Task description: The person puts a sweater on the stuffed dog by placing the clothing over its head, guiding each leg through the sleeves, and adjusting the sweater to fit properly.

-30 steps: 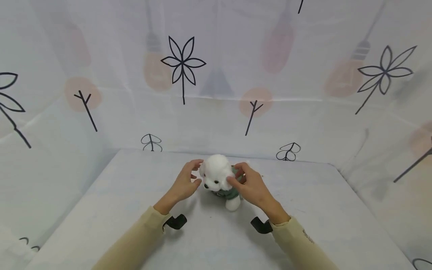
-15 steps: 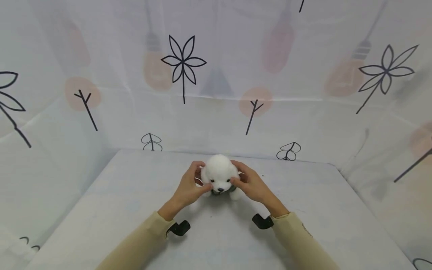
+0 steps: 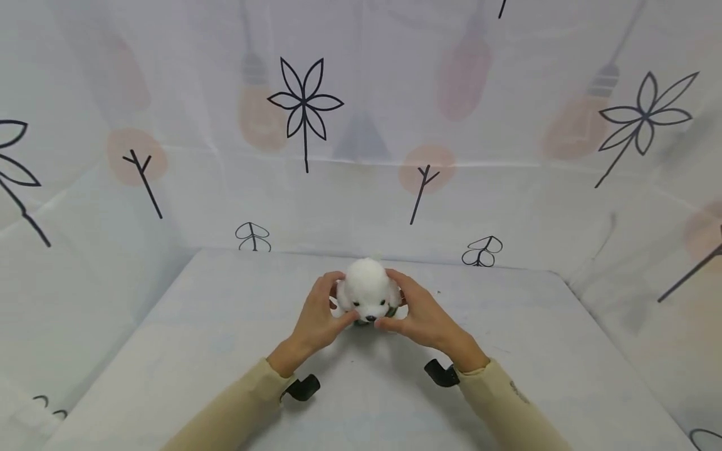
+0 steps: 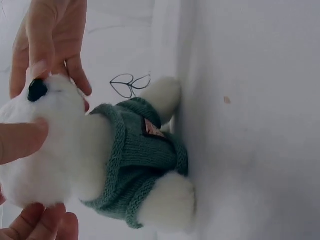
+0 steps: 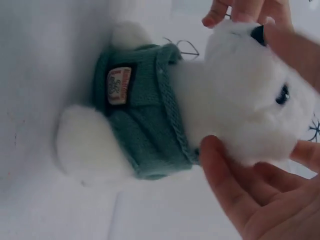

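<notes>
A white plush dog (image 3: 366, 282) faces me on the table, its forelegs touching the surface. It wears a green knitted sweater (image 4: 145, 150) with a small patch on the chest. My left hand (image 3: 317, 321) grips one side of its head, thumb on the muzzle and fingers curled behind the ear. On the other side my right hand (image 3: 427, 321) holds the head likewise, its thumb beside the black nose (image 5: 258, 35). Both wrist views show fingers bent around the fluffy head. The dog's back and hind part are hidden.
The white table (image 3: 361, 401) spreads around the dog on all sides. Behind it hangs a pale curtain (image 3: 361, 207) printed with leaves and twigs, which also covers both sides. A black wrist mount (image 3: 303, 388) sticks out below the left sleeve.
The plush dog has turned from facing left to facing me. My hands have come in from beside the head to hold it, and the right thumb has moved down next to the nose.
</notes>
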The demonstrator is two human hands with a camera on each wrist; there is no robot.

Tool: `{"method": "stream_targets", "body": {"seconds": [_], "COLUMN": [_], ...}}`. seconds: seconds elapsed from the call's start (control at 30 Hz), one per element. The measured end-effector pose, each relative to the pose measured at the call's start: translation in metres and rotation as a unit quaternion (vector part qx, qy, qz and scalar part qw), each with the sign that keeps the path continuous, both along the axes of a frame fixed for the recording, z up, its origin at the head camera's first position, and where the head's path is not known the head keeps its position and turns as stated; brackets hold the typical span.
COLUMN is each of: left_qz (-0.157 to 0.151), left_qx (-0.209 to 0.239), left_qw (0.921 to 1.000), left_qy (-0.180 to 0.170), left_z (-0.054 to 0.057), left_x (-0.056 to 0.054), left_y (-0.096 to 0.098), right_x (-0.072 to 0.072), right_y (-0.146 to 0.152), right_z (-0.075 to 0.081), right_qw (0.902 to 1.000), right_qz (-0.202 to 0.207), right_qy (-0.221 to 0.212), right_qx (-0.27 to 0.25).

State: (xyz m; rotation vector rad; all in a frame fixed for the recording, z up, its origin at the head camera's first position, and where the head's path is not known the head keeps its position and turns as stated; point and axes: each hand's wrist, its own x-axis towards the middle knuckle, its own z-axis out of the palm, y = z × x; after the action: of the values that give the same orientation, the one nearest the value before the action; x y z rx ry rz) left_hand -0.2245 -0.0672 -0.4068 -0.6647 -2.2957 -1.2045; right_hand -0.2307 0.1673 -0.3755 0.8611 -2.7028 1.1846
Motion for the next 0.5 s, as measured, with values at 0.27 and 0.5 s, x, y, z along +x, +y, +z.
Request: {"method": "stream_targets", "body": {"seconds": [0.27, 0.5], "left_qz": [0.048, 0.060], "left_qx": [0.012, -0.012], "left_qw": [0.9987, 0.9980], "left_qy": [0.014, 0.018], "left_z": [-0.007, -0.006], "left_x": [-0.002, -0.003], "left_y": [0.013, 0.014], "right_x": [-0.024, -0.033], "right_y": [0.006, 0.011], "right_z": [-0.010, -0.016], "right_qw": [0.9970, 0.9930], "right_qz": [0.056, 0.067], "right_qy": [-0.037, -0.074], "right_qx": [-0.037, -0.063]}}
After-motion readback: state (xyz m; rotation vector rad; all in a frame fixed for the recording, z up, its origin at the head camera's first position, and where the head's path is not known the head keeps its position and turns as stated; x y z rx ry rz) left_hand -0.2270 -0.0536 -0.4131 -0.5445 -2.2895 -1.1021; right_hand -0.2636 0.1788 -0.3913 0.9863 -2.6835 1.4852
